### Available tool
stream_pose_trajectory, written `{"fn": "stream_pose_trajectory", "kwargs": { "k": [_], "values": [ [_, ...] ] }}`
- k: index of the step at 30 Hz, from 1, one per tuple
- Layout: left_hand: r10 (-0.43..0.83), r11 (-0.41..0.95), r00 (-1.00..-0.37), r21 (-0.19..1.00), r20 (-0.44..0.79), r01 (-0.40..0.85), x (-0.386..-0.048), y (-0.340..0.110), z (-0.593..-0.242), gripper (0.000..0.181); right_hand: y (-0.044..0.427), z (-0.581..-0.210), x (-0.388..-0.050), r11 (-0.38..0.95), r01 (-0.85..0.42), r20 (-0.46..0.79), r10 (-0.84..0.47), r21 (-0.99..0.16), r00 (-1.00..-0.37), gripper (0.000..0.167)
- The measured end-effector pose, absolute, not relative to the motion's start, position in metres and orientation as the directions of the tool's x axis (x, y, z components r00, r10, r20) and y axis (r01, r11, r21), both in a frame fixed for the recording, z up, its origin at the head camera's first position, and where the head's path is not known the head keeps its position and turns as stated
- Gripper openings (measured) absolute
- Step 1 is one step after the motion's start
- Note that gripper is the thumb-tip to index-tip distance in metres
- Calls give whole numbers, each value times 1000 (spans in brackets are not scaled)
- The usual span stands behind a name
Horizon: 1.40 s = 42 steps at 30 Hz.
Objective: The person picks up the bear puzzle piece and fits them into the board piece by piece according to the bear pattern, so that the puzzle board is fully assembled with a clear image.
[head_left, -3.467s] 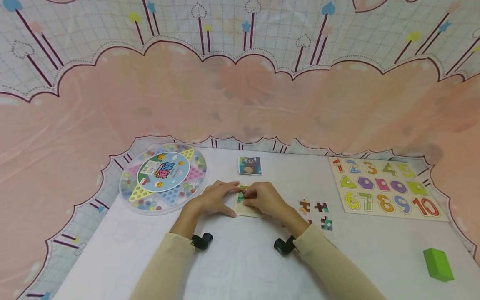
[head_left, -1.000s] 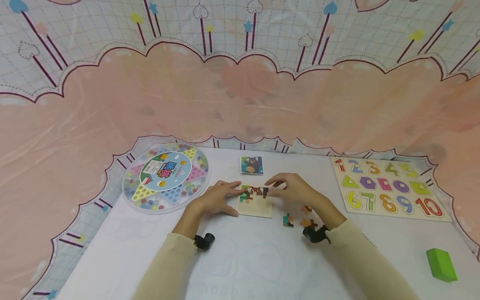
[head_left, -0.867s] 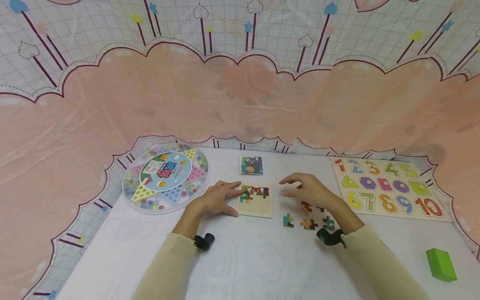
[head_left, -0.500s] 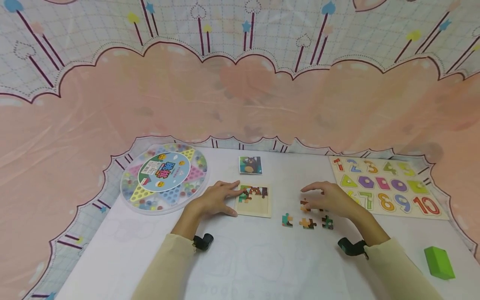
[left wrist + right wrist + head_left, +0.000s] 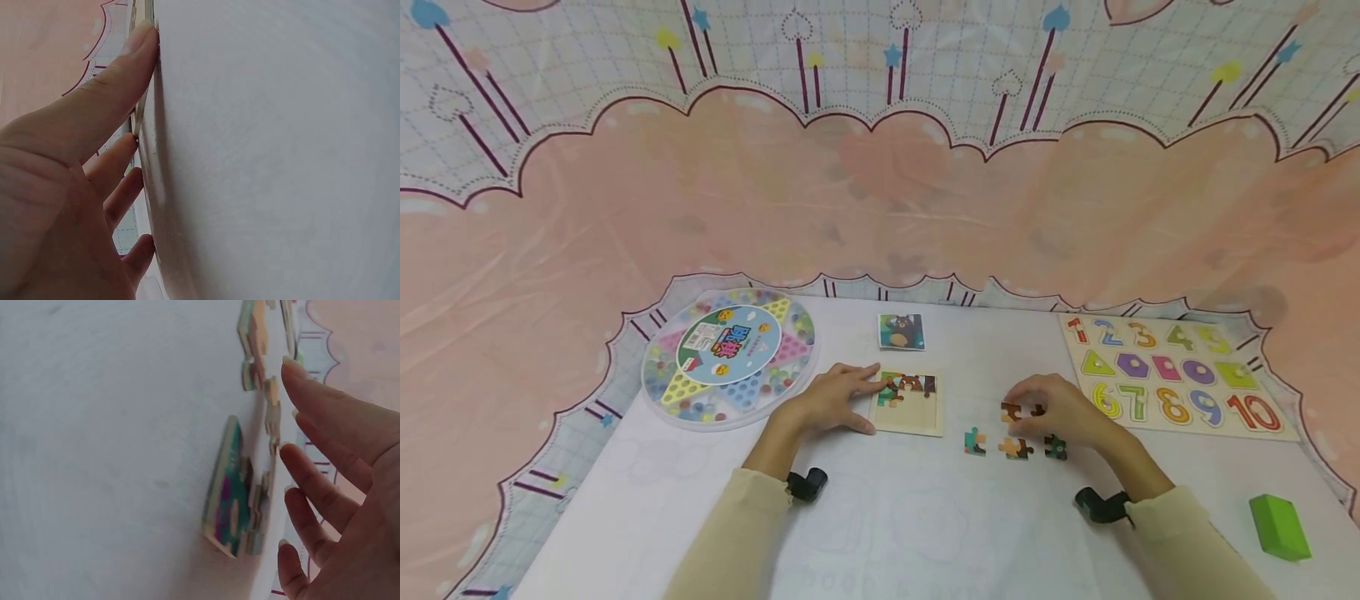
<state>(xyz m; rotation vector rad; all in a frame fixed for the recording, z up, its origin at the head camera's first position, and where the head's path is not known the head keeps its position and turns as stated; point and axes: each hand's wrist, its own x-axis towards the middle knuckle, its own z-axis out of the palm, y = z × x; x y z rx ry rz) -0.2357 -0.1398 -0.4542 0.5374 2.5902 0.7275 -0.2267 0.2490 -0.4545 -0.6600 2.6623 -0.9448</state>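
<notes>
A small wooden puzzle board (image 5: pixel 910 417) lies mid-table, its top row and part of the left side filled with bear-picture pieces. My left hand (image 5: pixel 829 398) rests along the board's left side, forefinger on its upper left corner and thumb at the lower left edge. Over the loose pieces is my right hand (image 5: pixel 1063 410), thumb and forefinger spread around an orange-brown puzzle piece (image 5: pixel 1011 412); no grip on it shows. Near it lie a teal piece (image 5: pixel 975 442), an orange and dark brown piece (image 5: pixel 1016 448) and a dark green piece (image 5: pixel 1056 447). Another dark piece (image 5: pixel 1038 410) is partly hidden by the fingers.
A bear picture card (image 5: pixel 901 332) lies behind the board. To the left is a round Chinese checkers set (image 5: pixel 730 358). A number and shape board (image 5: pixel 1180 375) lies at the back right, a green block (image 5: pixel 1279 527) at the front right.
The right hand has moved from the puzzle board rightwards to the loose pieces, and its thumb and forefinger have lowered around one. A brown-and-dark top-right piece is now in the board. The left hand stays put.
</notes>
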Motion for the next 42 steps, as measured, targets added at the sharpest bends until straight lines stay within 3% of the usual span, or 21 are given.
{"fn": "stream_pose_trajectory", "kwargs": {
  "k": [5, 16, 26, 33, 42],
  "values": [
    [457, 791, -848, 558, -268, 251, -236, -140, -454, 77, 247, -457, -227, 733, -360, -51, -472, -578, -880, 35],
    [444, 790, -859, 563, -255, 242, -236, -140, -456, 77, 243, -457, -227, 742, -348, -54, -458, -573, -887, 32],
    [445, 792, -858, 559, -255, 244, -235, -140, -457, 77, 239, -452, -227, 717, -263, -72, -400, -646, -913, 32],
    [443, 789, -858, 568, -261, 235, -234, -141, -459, 75, 232, -451, -230, 565, -257, -33, -451, -784, -892, 31],
    [436, 788, -861, 572, -260, 227, -235, -141, -458, 75, 213, -450, -238, 553, -265, -23, -459, -790, -888, 32]
  ]
}}
